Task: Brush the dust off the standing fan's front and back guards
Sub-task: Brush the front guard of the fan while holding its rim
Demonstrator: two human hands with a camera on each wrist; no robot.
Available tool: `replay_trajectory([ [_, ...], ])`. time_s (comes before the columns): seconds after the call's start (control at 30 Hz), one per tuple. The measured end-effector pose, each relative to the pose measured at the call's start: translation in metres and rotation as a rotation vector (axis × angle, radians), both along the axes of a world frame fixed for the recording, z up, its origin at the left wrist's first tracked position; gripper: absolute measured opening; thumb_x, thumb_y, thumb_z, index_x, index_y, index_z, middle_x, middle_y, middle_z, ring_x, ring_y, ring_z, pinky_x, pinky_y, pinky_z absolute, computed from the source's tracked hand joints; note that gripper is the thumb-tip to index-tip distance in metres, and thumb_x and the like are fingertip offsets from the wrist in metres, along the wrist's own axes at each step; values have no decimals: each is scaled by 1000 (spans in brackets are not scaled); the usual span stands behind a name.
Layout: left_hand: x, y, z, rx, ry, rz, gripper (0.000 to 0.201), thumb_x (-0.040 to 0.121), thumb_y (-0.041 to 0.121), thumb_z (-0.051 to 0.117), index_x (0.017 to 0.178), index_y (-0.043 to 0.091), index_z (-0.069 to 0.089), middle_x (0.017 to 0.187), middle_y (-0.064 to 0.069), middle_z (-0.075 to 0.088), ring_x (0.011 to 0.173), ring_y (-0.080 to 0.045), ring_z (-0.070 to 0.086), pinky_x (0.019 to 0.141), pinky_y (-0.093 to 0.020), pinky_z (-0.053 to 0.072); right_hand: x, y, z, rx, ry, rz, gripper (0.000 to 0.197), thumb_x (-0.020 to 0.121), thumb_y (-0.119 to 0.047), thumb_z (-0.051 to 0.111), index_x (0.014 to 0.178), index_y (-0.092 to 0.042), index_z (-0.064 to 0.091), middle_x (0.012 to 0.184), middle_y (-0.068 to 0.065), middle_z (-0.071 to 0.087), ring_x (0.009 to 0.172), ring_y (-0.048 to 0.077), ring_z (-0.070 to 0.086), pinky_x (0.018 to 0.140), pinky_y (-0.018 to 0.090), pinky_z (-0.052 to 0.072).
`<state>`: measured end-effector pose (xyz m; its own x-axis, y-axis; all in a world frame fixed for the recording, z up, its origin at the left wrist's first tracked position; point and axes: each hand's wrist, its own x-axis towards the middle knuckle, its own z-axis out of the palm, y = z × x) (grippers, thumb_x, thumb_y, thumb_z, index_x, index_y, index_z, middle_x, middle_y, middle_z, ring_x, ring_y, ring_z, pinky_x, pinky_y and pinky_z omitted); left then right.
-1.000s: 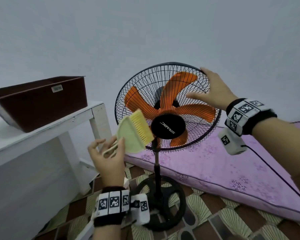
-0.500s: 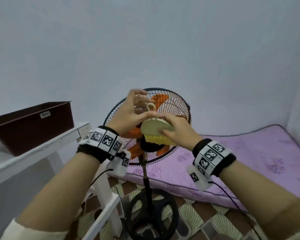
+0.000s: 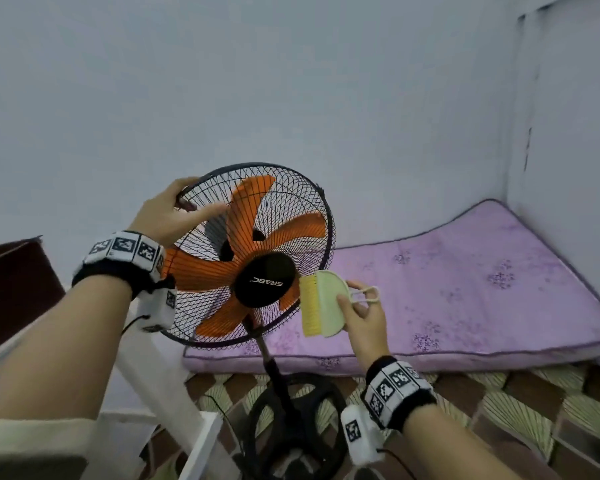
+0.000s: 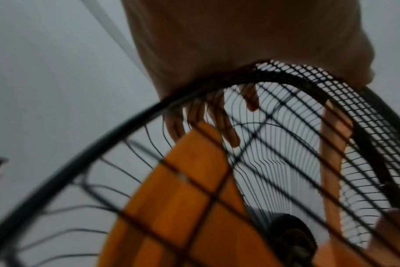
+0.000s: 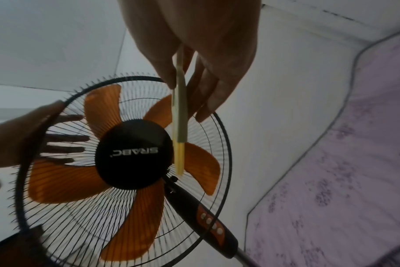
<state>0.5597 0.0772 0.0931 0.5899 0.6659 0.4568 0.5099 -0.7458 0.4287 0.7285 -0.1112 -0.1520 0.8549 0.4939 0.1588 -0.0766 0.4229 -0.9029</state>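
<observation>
Your left hand [image 3: 165, 216] grips the upper left rim of the standing fan [image 3: 257, 254], thumb on the front guard [image 3: 284, 216] and fingers [image 4: 228, 133] reaching over the rim onto the back guard [image 4: 286, 162]. Your right hand [image 3: 364, 320] pinches the pale green brush [image 3: 324, 304] by its flat body, with the yellow bristles [image 3: 309, 306] pointing at the front guard's lower right area, just beside the black hub [image 3: 265, 279]. The fan stands upright on the patterned floor [image 3: 499, 410], in front of the purple mattress [image 3: 465, 289].

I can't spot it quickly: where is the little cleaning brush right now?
In the head view the brush is in the right hand, at the lower right of the fan guard, beside the black hub.
</observation>
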Motion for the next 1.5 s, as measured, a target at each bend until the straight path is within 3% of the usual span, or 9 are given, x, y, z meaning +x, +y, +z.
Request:
replay_trajectory([
  [0.17, -3, 13, -12, -45, -140, 27, 76, 72, 69, 65, 137, 34, 46, 103, 1, 64, 98, -16, 61, 94, -39, 48, -11, 38, 0, 184, 267, -61, 24, 93, -7, 62, 114, -18, 58, 94, -7, 70, 80, 0, 69, 83, 40, 55],
  [0.3, -12, 28, -13, -55, -139, 20, 76, 71, 74, 63, 135, 36, 47, 103, 1, 64, 95, -14, 63, 91, -44, 53, -14, 62, 1, 241, 451, -194, 7, 95, -16, 61, 93, -22, 59, 94, -5, 69, 86, 7, 66, 88, 39, 54],
  [0.53, -27, 35, -17, -87, -175, 18, 70, 69, 77, 63, 129, 43, 50, 104, -2, 66, 96, -18, 66, 90, -40, 53, -8, 90, -7, 225, 481, -118, 5, 91, -16, 66, 94, -17, 62, 97, 1, 70, 90, 13, 68, 83, 34, 56],
  [0.73, -26, 36, -19, -98, -204, 30, 75, 67, 81, 61, 130, 42, 50, 106, 0, 66, 98, -19, 66, 90, -40, 52, 12, 85, -8, 57, 501, -494, 15, 95, -19, 61, 81, -20, 57, 96, 11, 70, 86, 20, 65, 78, 31, 50],
  [0.97, -23, 36, -17, -101, -178, 24, 78, 65, 83, 60, 131, 41, 49, 110, 2, 67, 100, -18, 66, 95, -46, 50, -24, 73, 4, 252, 371, -124, 3, 94, -18, 62, 92, -20, 61, 82, -11, 73, 76, -3, 69, 70, 25, 60],
  [1.07, -25, 36, -19, -97, -188, 30, 77, 67, 81, 61, 131, 41, 49, 109, 1, 67, 99, -18, 66, 93, -45, 51, -18, 87, -3, 173, 423, -147, 3, 94, -19, 63, 94, -16, 62, 88, -3, 72, 78, 2, 69, 74, 29, 60],
  [1.2, -27, 38, -21, -99, -206, 35, 75, 68, 80, 61, 131, 40, 48, 109, 0, 66, 99, -18, 66, 94, -45, 51, -4, 95, -28, 33, 603, -272, 12, 94, -25, 62, 93, -14, 65, 88, 9, 72, 91, 29, 69, 85, 42, 55],
  [1.37, -22, 42, -21, -109, -203, 23, 77, 66, 82, 60, 130, 41, 49, 111, -1, 66, 100, -18, 66, 96, -45, 50, -34, 76, -31, 184, 641, -165, 4, 94, -21, 62, 91, -19, 62, 93, -4, 70, 88, 10, 67, 81, 38, 58],
  [1.5, -18, 42, -21, -100, -204, 26, 77, 66, 81, 61, 131, 41, 49, 113, -2, 66, 100, -19, 66, 95, -44, 50, -64, 86, -32, 192, 643, -91, 7, 93, -22, 62, 95, -16, 62, 93, -3, 72, 90, 10, 68, 78, 34, 60],
])
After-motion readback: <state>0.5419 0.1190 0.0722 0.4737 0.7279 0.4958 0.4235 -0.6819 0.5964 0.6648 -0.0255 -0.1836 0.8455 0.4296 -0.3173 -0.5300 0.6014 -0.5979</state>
